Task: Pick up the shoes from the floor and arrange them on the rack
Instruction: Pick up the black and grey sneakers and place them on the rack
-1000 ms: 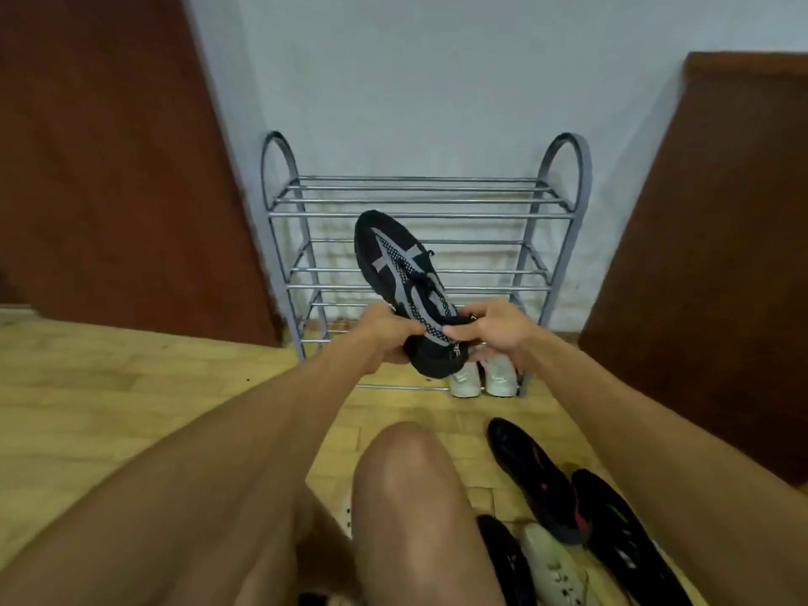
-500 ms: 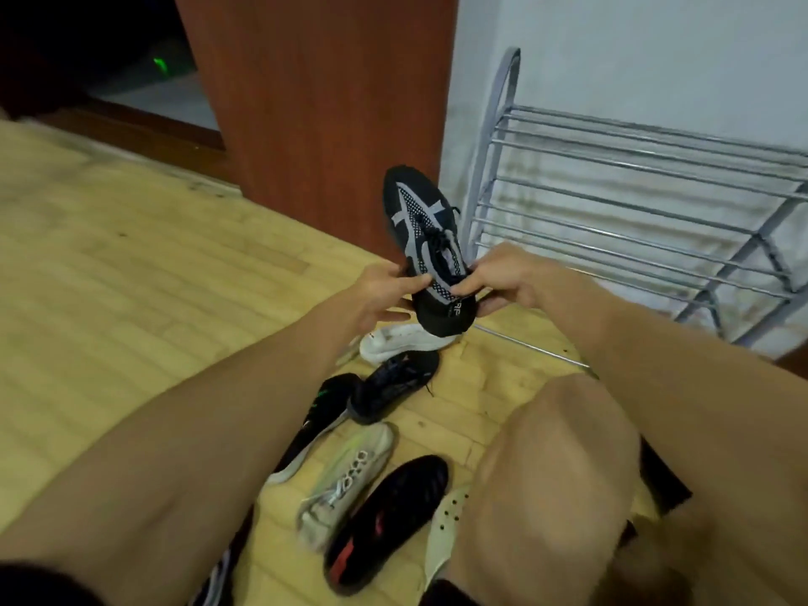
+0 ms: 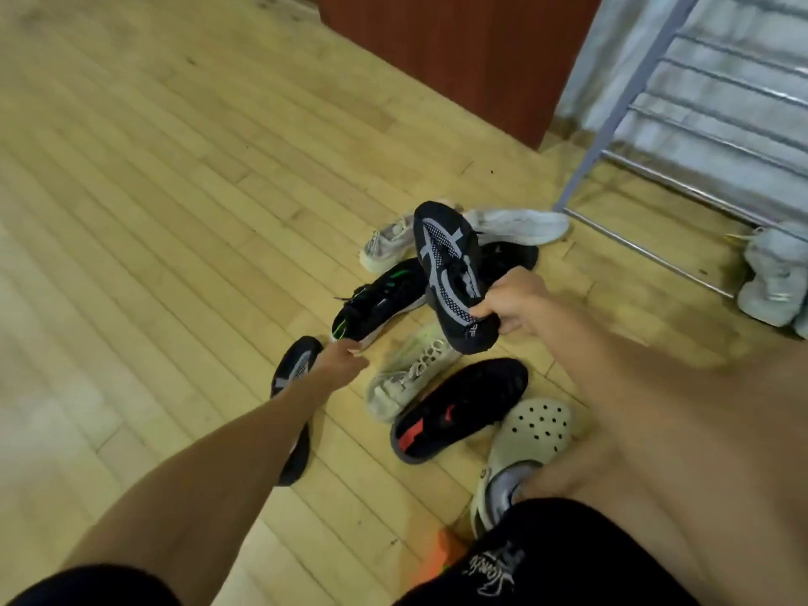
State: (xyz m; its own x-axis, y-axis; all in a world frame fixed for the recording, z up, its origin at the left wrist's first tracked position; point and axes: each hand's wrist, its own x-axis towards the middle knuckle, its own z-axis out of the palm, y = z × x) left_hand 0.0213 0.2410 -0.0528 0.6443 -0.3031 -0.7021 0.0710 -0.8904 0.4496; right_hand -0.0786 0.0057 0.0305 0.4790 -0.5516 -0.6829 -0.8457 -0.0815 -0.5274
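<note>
My right hand (image 3: 516,306) grips a black sneaker with grey stripes (image 3: 446,260) by its heel and holds it toe-up above a pile of shoes on the floor. My left hand (image 3: 343,360) is off that sneaker and stretched low, fingers loose, directly over a matching black and grey shoe (image 3: 290,363) that my forearm partly hides. It holds nothing. The grey metal rack (image 3: 599,124) stands at the upper right, against the wall. A white pair (image 3: 769,282) sits at its bottom rail.
Several shoes lie on the wooden floor: a black and green sneaker (image 3: 376,304), a white laced sneaker (image 3: 411,373), a black and red one (image 3: 459,404), a white clog (image 3: 533,426), and pale sneakers (image 3: 520,225) behind. A brown door panel (image 3: 459,45) stands left of the rack.
My view swung left and down from the rack to the shoe pile. My left hand let go of the held sneaker and dropped toward the matching shoe on the floor.
</note>
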